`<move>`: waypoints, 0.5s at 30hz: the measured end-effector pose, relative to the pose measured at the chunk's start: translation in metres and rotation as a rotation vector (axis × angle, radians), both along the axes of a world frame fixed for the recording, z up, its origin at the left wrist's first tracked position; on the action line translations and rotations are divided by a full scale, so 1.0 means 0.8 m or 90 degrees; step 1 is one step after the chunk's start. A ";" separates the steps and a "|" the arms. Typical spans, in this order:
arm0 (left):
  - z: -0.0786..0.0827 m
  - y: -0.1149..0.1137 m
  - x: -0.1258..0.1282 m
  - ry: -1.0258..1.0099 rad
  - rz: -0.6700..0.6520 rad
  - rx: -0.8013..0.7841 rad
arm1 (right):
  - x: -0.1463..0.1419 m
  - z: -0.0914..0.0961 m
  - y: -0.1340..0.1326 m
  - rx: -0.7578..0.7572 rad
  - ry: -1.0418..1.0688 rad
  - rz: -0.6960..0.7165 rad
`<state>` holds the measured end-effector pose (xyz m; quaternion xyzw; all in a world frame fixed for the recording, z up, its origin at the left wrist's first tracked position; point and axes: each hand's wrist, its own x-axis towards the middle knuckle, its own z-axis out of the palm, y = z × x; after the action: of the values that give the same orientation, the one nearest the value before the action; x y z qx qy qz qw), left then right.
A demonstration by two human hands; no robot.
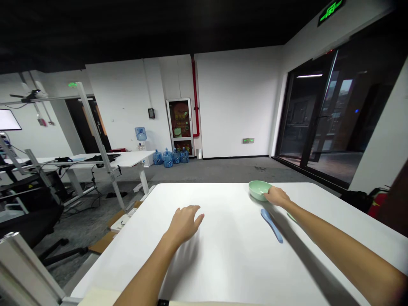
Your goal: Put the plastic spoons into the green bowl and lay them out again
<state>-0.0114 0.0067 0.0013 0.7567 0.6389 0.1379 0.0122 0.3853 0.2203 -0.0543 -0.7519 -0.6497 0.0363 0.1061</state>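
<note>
A white table (236, 255) fills the lower centre and lower right of the frame, with its far edge running across the middle. In the middle left stands a second white desk (130, 158) with cables and dark gear on it, and a black office chair (28, 216) sits in the lower left beside a slanted metal frame post (98, 144). Tall dark glass doors (321, 123) take up the right side. Small blue water bottles (170, 157) are grouped on the floor by the far wall at centre. On the table, the left hand (185, 223) lies palm down just left of centre, fingers loosely spread and flat on the bare top, holding nothing. The right hand (276, 196) is further up and to the right, with its fingers bent over the near rim of a pale green bowl (258, 188) that stands upright near the table's far edge. The hand touches the rim, but whether it actually grips it cannot be told. A blue spoon (271, 224) lies on the table just below that hand, beside the forearm and apart from the bowl. A small green sliver (291, 217) peeks out from under the forearm, too hidden to identify.
</note>
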 end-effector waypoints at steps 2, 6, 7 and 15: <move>0.000 0.000 0.001 0.002 0.002 -0.001 | -0.002 0.000 0.000 0.004 0.001 -0.011; 0.001 -0.001 0.001 0.004 0.005 -0.005 | -0.007 0.010 -0.008 0.017 -0.001 -0.018; 0.002 -0.001 0.002 0.003 0.005 -0.006 | -0.008 0.014 -0.012 0.022 -0.002 -0.015; 0.005 -0.006 0.003 0.004 0.002 -0.006 | -0.023 0.058 -0.073 0.013 -0.018 0.044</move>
<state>-0.0088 0.0016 0.0053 0.7560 0.6409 0.1325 0.0134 0.3666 0.1616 -0.0079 -0.7283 -0.6770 0.0227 0.1037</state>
